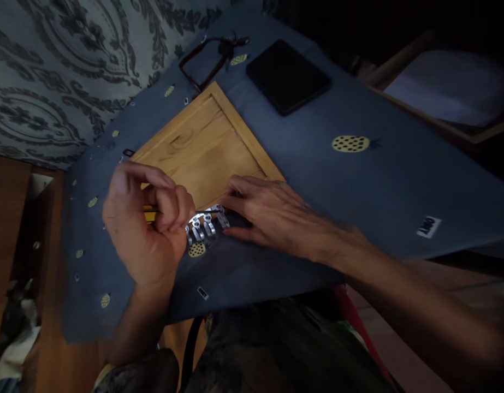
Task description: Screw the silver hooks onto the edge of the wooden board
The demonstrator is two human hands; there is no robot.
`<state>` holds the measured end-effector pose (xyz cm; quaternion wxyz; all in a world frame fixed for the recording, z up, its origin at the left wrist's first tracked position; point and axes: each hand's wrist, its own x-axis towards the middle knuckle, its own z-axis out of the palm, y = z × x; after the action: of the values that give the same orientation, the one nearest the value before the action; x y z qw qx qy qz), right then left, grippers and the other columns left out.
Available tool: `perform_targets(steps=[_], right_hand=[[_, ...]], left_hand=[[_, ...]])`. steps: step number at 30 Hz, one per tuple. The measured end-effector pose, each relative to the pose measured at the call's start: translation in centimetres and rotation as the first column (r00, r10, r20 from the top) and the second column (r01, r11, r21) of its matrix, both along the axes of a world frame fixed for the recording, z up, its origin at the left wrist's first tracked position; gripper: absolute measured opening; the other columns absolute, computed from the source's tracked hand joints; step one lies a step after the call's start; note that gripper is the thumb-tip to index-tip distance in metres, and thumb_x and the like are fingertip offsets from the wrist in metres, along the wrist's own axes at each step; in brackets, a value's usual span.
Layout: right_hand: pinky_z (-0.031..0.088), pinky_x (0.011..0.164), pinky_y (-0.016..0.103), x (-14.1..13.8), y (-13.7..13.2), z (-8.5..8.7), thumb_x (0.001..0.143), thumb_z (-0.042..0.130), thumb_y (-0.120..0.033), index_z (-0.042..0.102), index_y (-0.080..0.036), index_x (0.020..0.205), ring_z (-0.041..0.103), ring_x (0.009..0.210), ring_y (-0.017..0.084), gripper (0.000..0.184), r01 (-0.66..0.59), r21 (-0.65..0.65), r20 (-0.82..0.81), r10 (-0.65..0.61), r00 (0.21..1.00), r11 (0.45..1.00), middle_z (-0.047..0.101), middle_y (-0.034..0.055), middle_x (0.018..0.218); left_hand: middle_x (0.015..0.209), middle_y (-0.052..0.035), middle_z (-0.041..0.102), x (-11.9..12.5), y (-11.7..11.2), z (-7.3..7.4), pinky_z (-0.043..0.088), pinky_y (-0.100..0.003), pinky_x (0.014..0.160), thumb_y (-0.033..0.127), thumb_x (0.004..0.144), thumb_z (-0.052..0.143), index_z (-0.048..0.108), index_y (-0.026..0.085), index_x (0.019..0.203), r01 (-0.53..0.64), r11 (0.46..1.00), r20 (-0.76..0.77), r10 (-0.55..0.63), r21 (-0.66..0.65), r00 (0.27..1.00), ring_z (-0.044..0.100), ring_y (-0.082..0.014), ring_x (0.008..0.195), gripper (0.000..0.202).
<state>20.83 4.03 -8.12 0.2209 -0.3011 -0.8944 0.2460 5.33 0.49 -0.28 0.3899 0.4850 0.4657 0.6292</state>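
My left hand [147, 224] is curled round a thin tool with a yellow handle [150, 213]; its dark shaft points right toward a row of small shiny metal parts [205, 225]. My right hand [272, 215] lies over the right end of those parts, fingers pressed down on a dark piece under them. Both hands work at the near edge of a wooden tray [202, 144] that rests on a blue cloth [358, 185] with yellow dotted ovals.
A black flat case [288, 76] lies at the far side of the cloth, with red-rimmed glasses [202, 63] beside it. A patterned grey fabric [51, 71] fills the upper left. A wooden frame holding white paper [448, 93] sits at the right.
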Motion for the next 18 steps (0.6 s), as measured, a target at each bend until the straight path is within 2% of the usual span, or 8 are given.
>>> perform_targets(steps=[4,6,8,14,18], right_hand=[[0.042,0.076,0.035,0.0,0.0,0.3,0.09,0.076,-0.028,0.071,-0.016,0.105,0.06,0.091,0.022,0.02,0.004,-0.021,0.029,-0.004,1.0,1.0,0.062,0.0096,0.11],[0.042,0.074,0.035,0.0,0.1,0.3,0.09,0.075,-0.027,0.072,-0.015,0.106,0.06,0.09,0.022,0.02,0.005,-0.034,0.038,-0.004,0.999,0.999,0.062,0.0097,0.111],[0.041,0.073,0.034,0.0,0.1,0.3,0.091,0.075,-0.027,0.072,-0.015,0.108,0.06,0.091,0.022,0.021,0.003,-0.033,0.036,-0.002,0.999,0.999,0.062,0.0097,0.111],[0.04,0.072,0.033,-0.1,0.1,0.1,0.09,0.076,-0.03,0.071,-0.015,0.105,0.058,0.09,0.021,0.022,0.007,-0.006,0.031,-0.006,1.0,1.0,0.061,0.0099,0.111],[0.039,0.074,0.034,-0.1,0.1,0.1,0.089,0.077,-0.03,0.071,-0.016,0.105,0.058,0.091,0.022,0.021,0.004,0.001,0.022,-0.004,1.0,1.0,0.061,0.0089,0.109]], left_hand=[[0.046,0.0084,0.024,-0.5,0.2,0.3,0.027,-0.022,0.043,0.023,0.098,0.056,0.066,0.021,0.08,0.106,0.994,-0.011,-0.106,-0.005,0.994,0.019,-0.0065,0.039,0.02],[0.049,0.0076,0.028,-0.8,0.5,0.3,0.03,-0.022,0.043,0.022,0.097,0.055,0.066,0.021,0.084,0.121,0.993,-0.009,-0.121,-0.013,0.993,0.023,-0.0068,0.039,0.017],[0.052,0.007,0.029,-0.8,0.6,0.3,0.031,-0.022,0.043,0.021,0.098,0.053,0.066,0.021,0.086,0.093,0.996,0.005,-0.093,-0.013,0.996,0.024,-0.0069,0.04,0.018],[0.054,0.0052,0.023,0.7,0.3,-0.1,0.024,-0.026,0.044,0.022,0.105,0.041,0.065,0.022,0.079,-0.108,0.994,0.029,0.108,0.034,0.994,0.022,-0.0079,0.042,0.035],[0.055,0.0042,0.023,1.7,0.1,-0.1,0.021,-0.03,0.045,0.021,0.106,0.037,0.065,0.024,0.077,-0.125,0.992,0.002,0.125,0.035,0.992,0.022,-0.0085,0.043,0.04]])
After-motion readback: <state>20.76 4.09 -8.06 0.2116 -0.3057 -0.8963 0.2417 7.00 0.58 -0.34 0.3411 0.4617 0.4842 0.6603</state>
